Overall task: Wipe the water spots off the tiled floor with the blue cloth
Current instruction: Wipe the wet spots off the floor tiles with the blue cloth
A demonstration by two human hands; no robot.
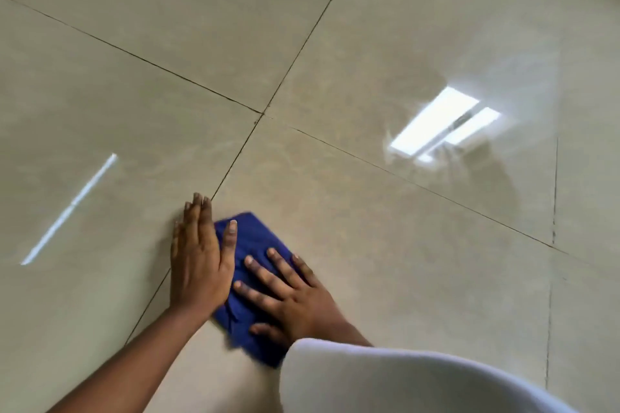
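Note:
A folded blue cloth lies flat on the glossy beige tiled floor, just right of a grout line. My left hand rests flat at the cloth's left edge, its thumb on the fabric and its fingers on the tile. My right hand presses palm-down on the cloth with its fingers spread. Faint wet smears show on the tile near the light reflection. No clear water spots are visible close to the cloth.
Dark grout lines cross at a junction beyond the cloth. A white garment fold covers the lower right and hides my right wrist. A thin bright reflection streaks the left tile.

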